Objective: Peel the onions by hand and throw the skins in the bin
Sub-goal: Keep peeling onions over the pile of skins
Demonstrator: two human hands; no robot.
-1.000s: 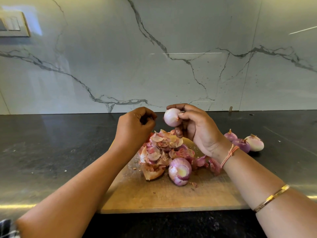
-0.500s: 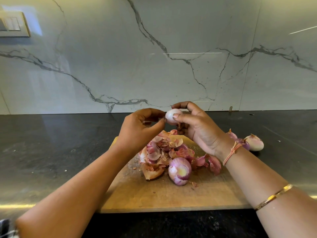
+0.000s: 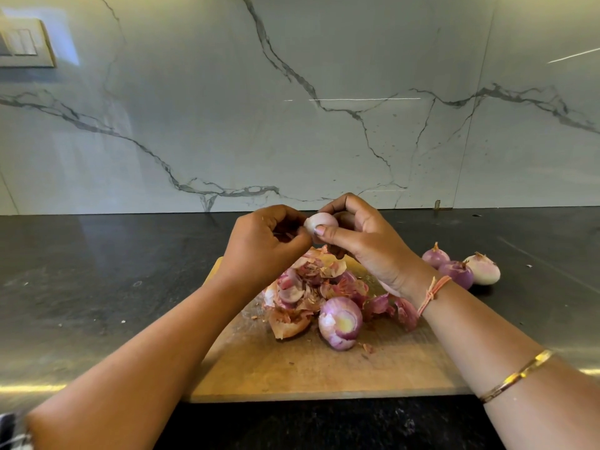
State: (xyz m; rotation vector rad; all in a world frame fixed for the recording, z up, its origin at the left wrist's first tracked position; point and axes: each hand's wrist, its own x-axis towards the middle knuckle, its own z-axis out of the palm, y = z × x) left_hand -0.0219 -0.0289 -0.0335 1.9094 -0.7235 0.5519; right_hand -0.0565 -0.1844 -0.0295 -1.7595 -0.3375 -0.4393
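My right hand (image 3: 367, 241) holds a small pale peeled onion (image 3: 322, 221) between thumb and fingers, above the wooden cutting board (image 3: 311, 368). My left hand (image 3: 263, 245) is curled with its fingertips pinching at the onion's left end. Below the hands lies a heap of pink and brown onion skins (image 3: 311, 287). A larger partly peeled purple onion (image 3: 340, 322) rests on the board in front of the heap. No bin is in view.
Three onions (image 3: 461, 269) lie on the dark countertop (image 3: 97, 287) right of the board. A marble backsplash (image 3: 292, 108) rises behind, with a switch plate (image 3: 22, 43) at the upper left. The counter's front edge runs just below the board.
My left hand has moved right from beside the onion to meet it, and its fingertips now pinch the onion's end. The right hand has turned the onion slightly.
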